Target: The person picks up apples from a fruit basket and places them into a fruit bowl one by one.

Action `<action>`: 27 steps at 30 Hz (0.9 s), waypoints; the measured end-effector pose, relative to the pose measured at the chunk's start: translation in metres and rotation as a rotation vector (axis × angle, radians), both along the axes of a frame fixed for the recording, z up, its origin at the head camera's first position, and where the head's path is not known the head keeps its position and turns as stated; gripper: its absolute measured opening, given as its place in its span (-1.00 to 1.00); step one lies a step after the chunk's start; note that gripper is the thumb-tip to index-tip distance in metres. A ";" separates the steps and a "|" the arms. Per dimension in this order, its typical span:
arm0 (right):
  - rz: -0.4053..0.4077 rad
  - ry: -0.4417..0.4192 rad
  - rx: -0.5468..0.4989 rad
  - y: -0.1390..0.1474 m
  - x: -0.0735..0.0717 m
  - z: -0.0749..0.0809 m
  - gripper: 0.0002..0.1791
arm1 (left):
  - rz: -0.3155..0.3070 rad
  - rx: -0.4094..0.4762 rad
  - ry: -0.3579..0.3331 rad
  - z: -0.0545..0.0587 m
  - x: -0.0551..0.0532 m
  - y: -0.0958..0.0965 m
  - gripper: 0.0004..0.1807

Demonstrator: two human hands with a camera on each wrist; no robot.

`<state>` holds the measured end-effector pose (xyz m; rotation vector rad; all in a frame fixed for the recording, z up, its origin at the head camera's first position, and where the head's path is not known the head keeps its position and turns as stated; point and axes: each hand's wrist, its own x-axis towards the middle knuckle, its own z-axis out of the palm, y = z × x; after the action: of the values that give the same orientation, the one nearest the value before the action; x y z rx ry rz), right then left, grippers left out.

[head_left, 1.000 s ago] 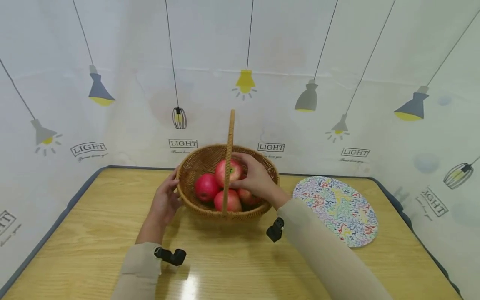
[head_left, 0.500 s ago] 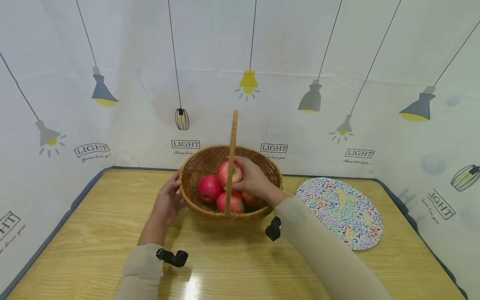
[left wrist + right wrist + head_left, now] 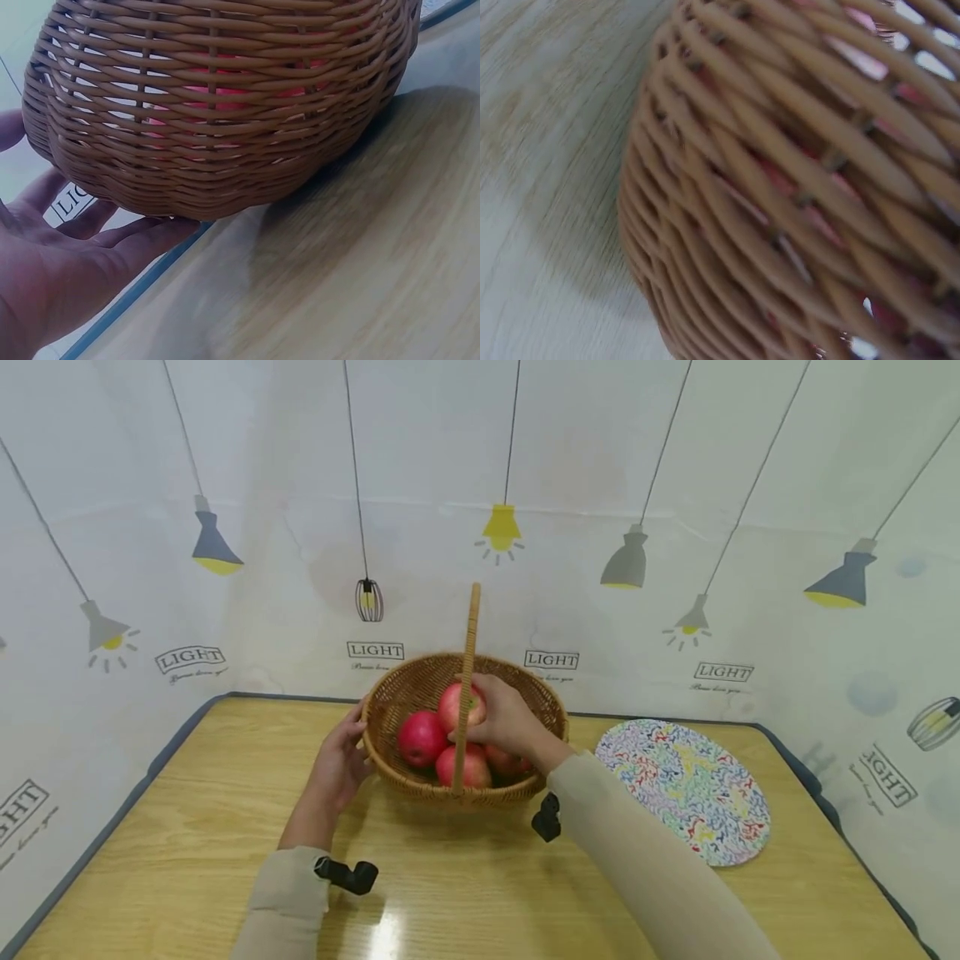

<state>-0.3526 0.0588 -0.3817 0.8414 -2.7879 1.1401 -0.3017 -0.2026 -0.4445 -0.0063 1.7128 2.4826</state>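
Observation:
A brown wicker basket (image 3: 401, 683) with a tall handle (image 3: 469, 643) stands on the table and holds several red apples. My left hand (image 3: 341, 764) holds the basket at its left end. In the left wrist view, the thumb of that left hand (image 3: 64, 270) is at the basket's side and its fingers are beneath the weave. Inside the basket, my right hand (image 3: 512, 714) grips the uppermost apple (image 3: 452, 703), which lies against the others behind the handle. Other apples (image 3: 422, 738) sit around it. In the right wrist view, only the basket's weave (image 3: 727, 195) shows; the hand is hidden.
An oval mat (image 3: 686, 785) with multicoloured squiggles lies on the wooden table (image 3: 465, 885), right of the basket. Behind the table hangs a pale backdrop (image 3: 420, 485) printed with lamps. Each sleeve carries a small black camera (image 3: 348, 875).
The head view has shifted slightly, so everything sits a little farther right in it. My right thumb has moved left round the apple. My left hand keeps its place on the basket.

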 end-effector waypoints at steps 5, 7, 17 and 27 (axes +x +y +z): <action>-0.062 -0.002 -0.042 0.003 0.004 0.000 -0.05 | -0.002 -0.013 -0.008 0.000 0.000 0.000 -0.30; -0.081 0.003 -0.058 0.004 0.005 0.001 -0.05 | -0.002 -0.009 -0.012 0.000 0.001 0.000 -0.30; -0.097 -0.002 -0.189 0.028 0.015 0.021 -0.15 | -0.009 -0.028 -0.012 0.001 0.000 -0.001 -0.31; -0.157 -0.042 -0.190 0.065 0.039 0.049 -0.12 | -0.032 -0.043 -0.006 0.000 0.002 -0.004 -0.34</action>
<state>-0.3138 0.1238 -0.3332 0.5780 -2.6659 1.3804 -0.3002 -0.2067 -0.4441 0.0092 1.7490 2.4204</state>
